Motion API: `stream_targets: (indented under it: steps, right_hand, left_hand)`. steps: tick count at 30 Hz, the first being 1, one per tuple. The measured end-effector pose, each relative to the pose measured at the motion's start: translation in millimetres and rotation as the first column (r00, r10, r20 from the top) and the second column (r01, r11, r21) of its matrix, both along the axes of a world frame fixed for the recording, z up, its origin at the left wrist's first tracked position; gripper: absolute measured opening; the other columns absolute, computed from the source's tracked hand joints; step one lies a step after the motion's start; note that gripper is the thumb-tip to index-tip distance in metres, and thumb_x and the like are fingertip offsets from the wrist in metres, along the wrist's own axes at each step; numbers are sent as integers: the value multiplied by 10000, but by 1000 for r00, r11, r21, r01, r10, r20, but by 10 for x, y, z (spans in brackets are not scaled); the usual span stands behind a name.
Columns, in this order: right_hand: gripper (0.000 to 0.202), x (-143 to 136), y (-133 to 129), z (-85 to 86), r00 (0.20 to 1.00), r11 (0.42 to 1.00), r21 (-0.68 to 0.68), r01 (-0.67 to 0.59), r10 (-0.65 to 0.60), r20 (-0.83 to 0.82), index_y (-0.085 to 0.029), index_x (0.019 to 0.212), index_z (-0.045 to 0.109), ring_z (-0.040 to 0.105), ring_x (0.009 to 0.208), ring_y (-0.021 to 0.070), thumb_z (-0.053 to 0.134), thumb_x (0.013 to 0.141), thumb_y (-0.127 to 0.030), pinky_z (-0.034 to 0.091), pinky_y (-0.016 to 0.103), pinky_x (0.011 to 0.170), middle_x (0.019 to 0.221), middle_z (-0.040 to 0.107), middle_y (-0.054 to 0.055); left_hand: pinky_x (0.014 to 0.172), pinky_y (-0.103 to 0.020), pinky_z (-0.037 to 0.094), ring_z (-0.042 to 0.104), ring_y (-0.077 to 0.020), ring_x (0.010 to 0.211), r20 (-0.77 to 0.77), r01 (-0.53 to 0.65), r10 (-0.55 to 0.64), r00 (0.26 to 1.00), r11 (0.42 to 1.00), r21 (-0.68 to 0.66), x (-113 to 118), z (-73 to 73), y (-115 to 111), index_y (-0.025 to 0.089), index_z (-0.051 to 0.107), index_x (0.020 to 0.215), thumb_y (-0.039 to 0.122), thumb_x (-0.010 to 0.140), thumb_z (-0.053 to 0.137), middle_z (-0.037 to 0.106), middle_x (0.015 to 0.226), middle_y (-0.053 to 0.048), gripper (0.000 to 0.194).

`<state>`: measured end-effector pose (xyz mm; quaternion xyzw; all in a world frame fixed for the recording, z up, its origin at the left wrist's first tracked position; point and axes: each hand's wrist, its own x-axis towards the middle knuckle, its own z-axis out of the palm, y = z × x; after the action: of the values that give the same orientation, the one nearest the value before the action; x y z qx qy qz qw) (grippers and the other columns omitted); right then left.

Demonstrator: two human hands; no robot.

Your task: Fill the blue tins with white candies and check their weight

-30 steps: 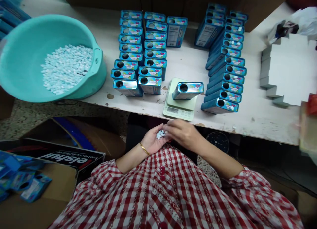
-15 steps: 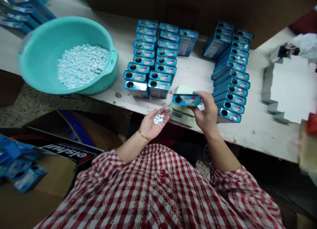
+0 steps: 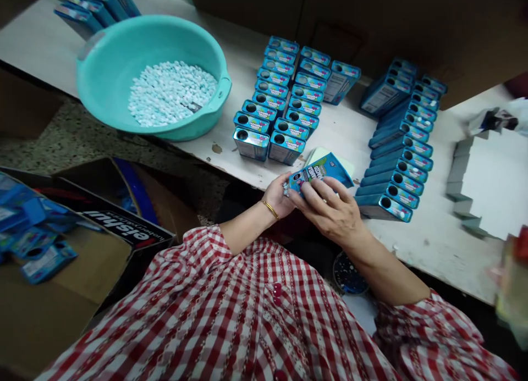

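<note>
My right hand (image 3: pixel 330 210) grips a blue candy tin (image 3: pixel 319 175), tilted on its side at the table's near edge. My left hand (image 3: pixel 277 194), with a gold bangle at the wrist, is cupped against the tin's open end; a few white candies show between its fingers and the tin. A pale green scale (image 3: pixel 315 153) lies just behind the tin, mostly hidden by it. Upright open blue tins (image 3: pixel 284 103) stand in two rows to the left of the scale.
A teal basin (image 3: pixel 103 67) holding white candies (image 3: pixel 171 92) overhangs the table's left edge. More blue tins (image 3: pixel 396 150) lean in a row to the right. A white folded carton (image 3: pixel 490 183) lies far right. On the floor at left is a cardboard box (image 3: pixel 61 249) with blue packs.
My right hand lifted the tin off the scale and tipped it toward me. My left hand, which held loose candies in an open palm, has closed up against the tin's opening.
</note>
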<state>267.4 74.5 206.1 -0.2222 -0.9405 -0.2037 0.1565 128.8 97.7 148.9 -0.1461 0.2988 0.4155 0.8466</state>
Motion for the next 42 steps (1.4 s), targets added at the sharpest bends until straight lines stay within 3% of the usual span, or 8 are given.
stream_targets:
  steps: [4, 9, 14, 19, 30, 38, 42]
  right_hand:
    - [326, 20, 21, -6, 999, 999, -22, 26, -26, -30, -246, 1172, 591, 536, 1050, 181, 524, 865, -158, 393, 374, 989, 1071, 652, 33]
    - [407, 70, -16, -11, 993, 979, -202, 38, -60, -104, -337, 1248, 530, 518, 1104, 164, 502, 882, -160, 376, 386, 1001, 1133, 630, 7]
    - [402, 95, -16, -19, 995, 991, -127, 46, -57, -86, -336, 1243, 537, 531, 1085, 160, 503, 881, -165, 393, 374, 987, 1113, 640, 0]
    - [426, 155, -12, -61, 983, 977, -180, 118, -140, -119, -365, 1253, 523, 533, 1077, 166, 509, 879, -161, 384, 396, 997, 1115, 643, -6]
    - [471, 239, 1, 9, 945, 966, -171, 196, -232, -229, -357, 1308, 481, 501, 1089, 184, 503, 880, -161, 363, 404, 1023, 1106, 632, 16]
    - [433, 311, 9, -54, 926, 945, -219, 243, -293, -240, -382, 1266, 514, 516, 1068, 195, 473, 889, -172, 360, 421, 1015, 1108, 621, 5]
    - [417, 370, 91, -58, 838, 912, -302, 278, -384, -389, -328, 1252, 526, 529, 1031, 211, 510, 861, -181, 427, 402, 924, 1074, 605, 44]
  left_hand:
    - [524, -114, 425, 569, -62, 534, 20, -27, 29, 999, 996, -87, 19, 98, 15, 38, 608, 1016, 218, 941, 340, 641, 627, -25, 332]
    - [529, -151, 448, 577, -88, 535, 21, 10, -9, 1000, 998, -60, 46, 144, 40, 31, 584, 1098, 241, 938, 335, 644, 633, -38, 363]
    - [551, -164, 455, 580, -93, 540, 20, 21, -20, 1000, 999, -48, 76, 129, 60, 25, 578, 1122, 243, 941, 336, 647, 648, -44, 373]
    - [603, -166, 460, 593, -95, 587, -20, -22, 21, 1000, 1000, -17, 107, 53, 86, 37, 566, 1152, 205, 927, 374, 667, 689, -53, 341]
    - [651, -188, 487, 616, -98, 631, 4, -98, 98, 995, 995, -3, 173, 62, 89, 62, 622, 981, 174, 915, 378, 666, 704, -59, 277]
    - [652, -217, 506, 621, -110, 636, -40, -99, 99, 994, 995, -9, 189, 81, 82, 83, 621, 833, 142, 890, 423, 660, 695, -62, 215]
    - [712, -271, 523, 622, -131, 643, -53, -126, 125, 991, 992, -14, 176, 64, 79, 86, 625, 855, 151, 883, 424, 640, 660, -53, 214]
